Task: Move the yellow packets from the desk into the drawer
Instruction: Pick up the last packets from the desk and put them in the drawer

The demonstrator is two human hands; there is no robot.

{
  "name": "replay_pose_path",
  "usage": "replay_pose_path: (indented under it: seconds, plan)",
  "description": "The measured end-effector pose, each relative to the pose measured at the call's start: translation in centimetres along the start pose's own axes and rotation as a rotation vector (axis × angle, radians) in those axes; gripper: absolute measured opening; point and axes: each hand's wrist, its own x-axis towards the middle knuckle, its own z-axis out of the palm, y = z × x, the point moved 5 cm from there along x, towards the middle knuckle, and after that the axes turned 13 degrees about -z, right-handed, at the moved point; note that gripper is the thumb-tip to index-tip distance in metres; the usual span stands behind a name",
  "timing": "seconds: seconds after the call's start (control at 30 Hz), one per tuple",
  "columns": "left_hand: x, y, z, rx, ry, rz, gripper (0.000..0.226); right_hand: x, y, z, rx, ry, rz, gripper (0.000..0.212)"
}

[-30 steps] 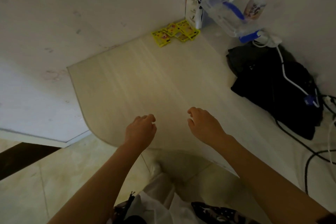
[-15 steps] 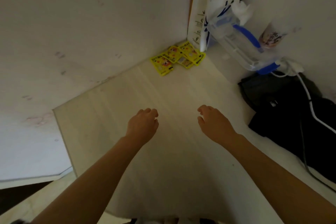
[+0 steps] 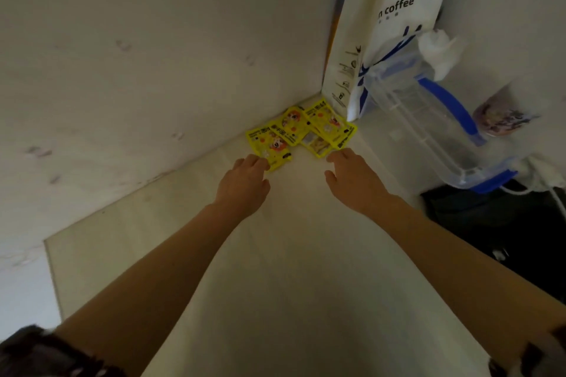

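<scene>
packets, flat yellow printed foil ones (image 3: 301, 130), lie overlapping in the pale wooden desk's (image 3: 275, 269) far corner; left hand (image 3: 243, 185) and right hand (image 3: 355, 182), fingers relaxed, touch their near edges, holding nothing.

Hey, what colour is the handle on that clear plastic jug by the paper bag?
Blue. The jug handle shows best in the head view.

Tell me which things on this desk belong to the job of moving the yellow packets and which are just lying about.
Part of the job: the yellow packets in the corner of the desk, the left hand and the right hand reaching for them.

Just lying about: white coffee bag, clear plastic jug, black bag, white cable.
</scene>
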Motion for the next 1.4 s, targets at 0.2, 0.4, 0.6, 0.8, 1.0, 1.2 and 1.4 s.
replay_pose_path:
  seconds: [0.2, 0.4, 0.6, 0.8, 1.0, 1.2, 1.4]
  plan:
    - [6.9, 1.3, 1.8, 0.013, -0.048, 0.028, 0.058, 9.0, 3.1, 0.7, 0.032, 0.077, -0.044, 0.05]
    - [10.6, 1.8, 4.3, 0.054, -0.135, -0.008, 0.07, 13.2, 5.0, 3.7, -0.065, 0.01, -0.057, 0.066]
    - [8.9, 1.5, 6.1, 0.069, -0.11, 0.0, 0.067, 10.3, 4.3, 5.0, -0.137, 0.006, -0.005, 0.062]
    - [1.6, 0.3, 6.9, 0.049, -0.133, -0.005, 0.068, 3.7, 1.6, 6.4, -0.115, -0.077, 0.0, 0.065]
    - [-7.4, -1.1, 8.0, 0.015, -0.15, -0.064, 0.07, -5.4, -2.3, 8.4, -0.07, -0.092, 0.022, 0.061]
    - [-13.4, -1.7, 8.6, -0.068, -0.053, -0.19, 0.062, -11.1, -4.6, 9.7, 0.03, -0.124, 0.027, 0.044]
    - [-12.7, -1.0, 7.7, -0.03, -0.017, -0.227, 0.05, -12.3, -4.6, 9.5, 0.063, -0.143, 0.082, 0.057]
